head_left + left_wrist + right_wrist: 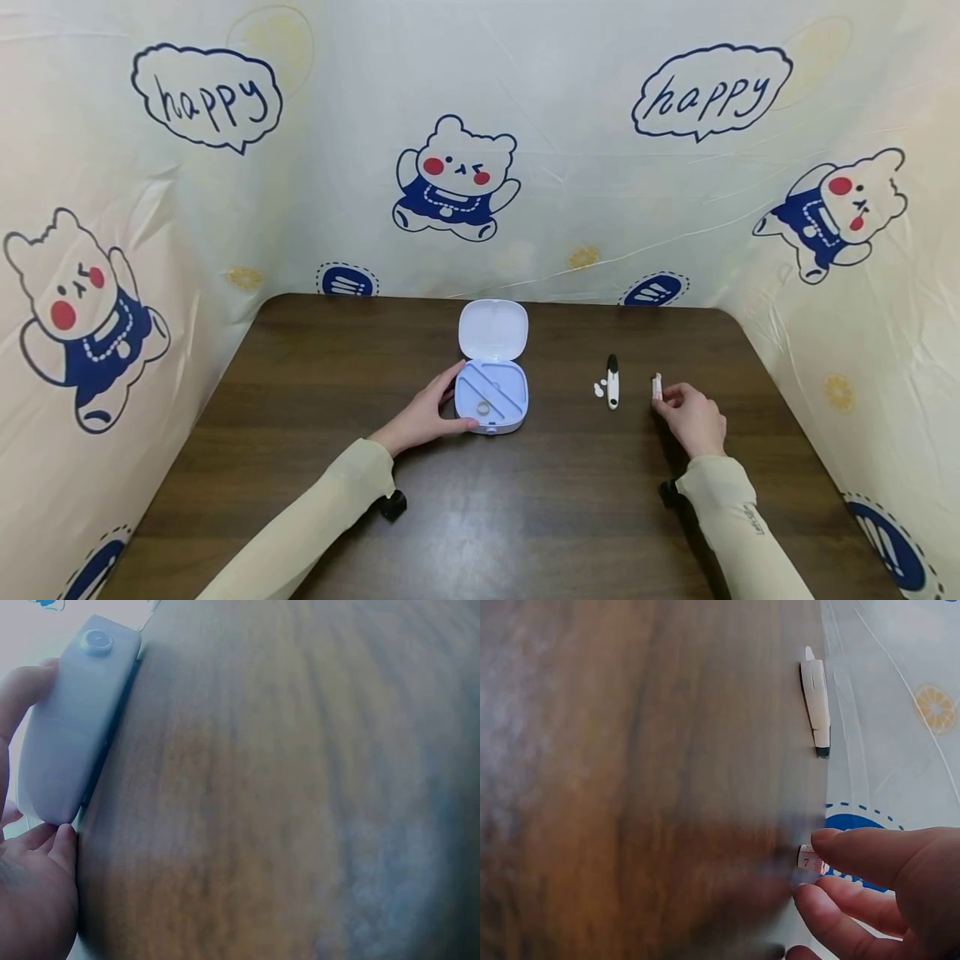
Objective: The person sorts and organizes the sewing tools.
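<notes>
On the table, a light lavender-blue storage box (491,398) stands with its lid (493,329) raised behind it. A diagonal divider splits its inside, and a small round ring-like thing (483,408) lies in the front part. My left hand (429,408) grips the box's left side, thumb at the front corner and fingers toward the back. In the left wrist view, the box's front wall (79,727) shows a round button. Over on the right, my right hand (693,418) pinches a small white piece with red print (811,859) between thumb and fingers.
A white pen-like tool with a black end (612,383) lies between the box and my right hand. Beside it are small white bits (599,388). Patterned cloth (570,167) hangs around the back and sides of the brown table (360,350).
</notes>
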`<state>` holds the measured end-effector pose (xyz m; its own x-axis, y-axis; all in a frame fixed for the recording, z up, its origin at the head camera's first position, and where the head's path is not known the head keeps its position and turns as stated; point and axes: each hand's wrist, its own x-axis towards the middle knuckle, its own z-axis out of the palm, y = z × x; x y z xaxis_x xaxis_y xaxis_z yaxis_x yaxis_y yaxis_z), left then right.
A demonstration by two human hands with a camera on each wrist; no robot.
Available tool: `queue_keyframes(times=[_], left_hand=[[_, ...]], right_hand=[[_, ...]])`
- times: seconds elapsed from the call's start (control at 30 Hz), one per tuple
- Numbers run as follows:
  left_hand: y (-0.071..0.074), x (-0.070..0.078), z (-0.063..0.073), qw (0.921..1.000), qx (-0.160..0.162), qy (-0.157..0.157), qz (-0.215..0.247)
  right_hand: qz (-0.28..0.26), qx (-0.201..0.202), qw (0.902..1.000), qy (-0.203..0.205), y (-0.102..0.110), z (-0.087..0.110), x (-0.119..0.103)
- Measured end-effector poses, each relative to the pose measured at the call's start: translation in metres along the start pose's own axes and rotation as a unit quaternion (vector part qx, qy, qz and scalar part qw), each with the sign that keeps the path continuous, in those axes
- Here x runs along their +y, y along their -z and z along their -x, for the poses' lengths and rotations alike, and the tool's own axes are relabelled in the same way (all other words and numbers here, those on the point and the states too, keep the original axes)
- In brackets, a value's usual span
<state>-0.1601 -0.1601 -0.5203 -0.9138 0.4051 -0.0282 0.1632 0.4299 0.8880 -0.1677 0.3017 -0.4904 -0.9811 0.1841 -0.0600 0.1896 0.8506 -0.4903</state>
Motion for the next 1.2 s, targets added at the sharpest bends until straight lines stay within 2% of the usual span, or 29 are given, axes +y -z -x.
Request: queue_keyframes(times=[0.33,0.73,0.93,1.2], left_hand=[[-0.0012,-0.0026,0.0005,1.0000,0.001,0.002,0.004],[-0.0012,-0.0012,0.0013,0.9999,-0.001,0.001,0.014],[-0.0001,-0.0002,-0.0003,1.0000,-0.005,0.003,0.007],[0.0001,-0.0011,-0.0007,1.0000,-0.002,0.005,0.000]], right_hand=[[-0.001,0.031,0.9995,0.011,-0.0072,-0.0030,0.0040],[0.008,0.031,0.9995,-0.005,-0.0051,-0.0002,0.0018],[0.003,0.044,0.9990,-0.003,-0.0063,-0.0033,0.0016],[0.009,0.040,0.9992,0.003,-0.0087,-0.0064,-0.0004]])
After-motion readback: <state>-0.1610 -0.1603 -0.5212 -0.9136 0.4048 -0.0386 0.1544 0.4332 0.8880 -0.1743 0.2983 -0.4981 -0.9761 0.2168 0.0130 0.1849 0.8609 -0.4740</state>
